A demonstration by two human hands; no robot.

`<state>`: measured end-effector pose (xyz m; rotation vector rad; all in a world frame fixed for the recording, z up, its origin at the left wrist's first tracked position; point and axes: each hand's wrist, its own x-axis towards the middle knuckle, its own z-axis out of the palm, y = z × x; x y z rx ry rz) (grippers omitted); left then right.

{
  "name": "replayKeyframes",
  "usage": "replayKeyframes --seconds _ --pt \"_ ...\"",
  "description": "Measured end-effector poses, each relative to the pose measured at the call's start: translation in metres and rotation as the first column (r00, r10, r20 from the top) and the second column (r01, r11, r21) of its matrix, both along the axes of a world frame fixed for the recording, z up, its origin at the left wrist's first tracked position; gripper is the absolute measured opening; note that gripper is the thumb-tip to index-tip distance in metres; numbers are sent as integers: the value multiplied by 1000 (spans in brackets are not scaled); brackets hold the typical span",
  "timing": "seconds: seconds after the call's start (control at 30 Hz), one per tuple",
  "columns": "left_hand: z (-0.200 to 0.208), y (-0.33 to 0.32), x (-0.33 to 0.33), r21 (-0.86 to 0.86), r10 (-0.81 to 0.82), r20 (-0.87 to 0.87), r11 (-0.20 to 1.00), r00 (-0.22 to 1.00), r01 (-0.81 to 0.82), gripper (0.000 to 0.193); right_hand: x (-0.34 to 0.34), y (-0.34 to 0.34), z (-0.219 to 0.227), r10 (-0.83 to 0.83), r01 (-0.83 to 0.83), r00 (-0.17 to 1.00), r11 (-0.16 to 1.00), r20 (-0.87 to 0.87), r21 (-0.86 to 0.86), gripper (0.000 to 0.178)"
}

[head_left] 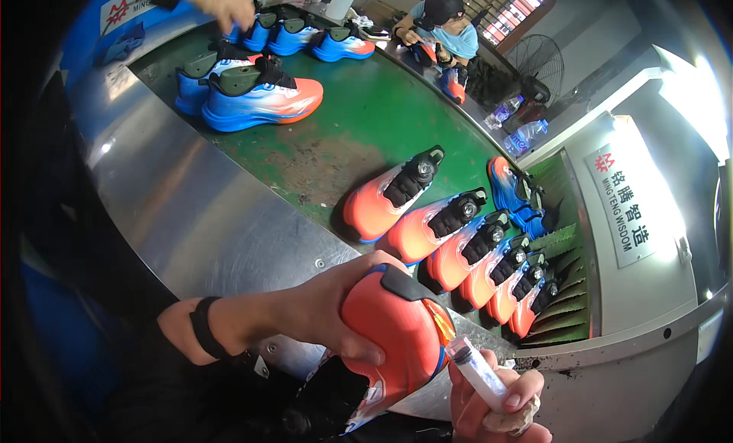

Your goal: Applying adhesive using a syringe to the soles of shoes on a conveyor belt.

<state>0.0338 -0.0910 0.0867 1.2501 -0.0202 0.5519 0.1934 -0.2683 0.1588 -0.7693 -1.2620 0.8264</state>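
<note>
My left hand (324, 305) grips an orange and blue sneaker (397, 328) by its heel, sole side turned up, close to my body at the bottom of the view. My right hand (489, 401) holds a small clear tube (477, 367) and a wad of cloth, the tube's tip touching the sneaker's heel edge. A dark band sits on my left wrist (202, 328).
A green conveyor belt (359, 130) carries a row of several orange sneakers (458, 237) on the right and blue and orange sneakers (256, 99) further back. Another person's hand (225, 4) reaches in at the top left. A seated person in a cap (443, 23) works at the far end.
</note>
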Motion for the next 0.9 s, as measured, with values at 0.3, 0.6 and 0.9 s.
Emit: replayKeyframes --seconds 0.3,0.6,0.9 --pt "0 1 -4 -14 0 14 1000 1000 0 87 6 -13 -2 -15 -2 995 985 -97 -174 65" --pt "-7 6 -2 -161 -10 23 987 1000 13 79 14 -17 -16 -9 -13 988 990 -154 -142 61" --pt "-17 7 5 -332 -3 115 942 993 41 81 14 -27 -26 -72 60 995 982 -67 -177 57"
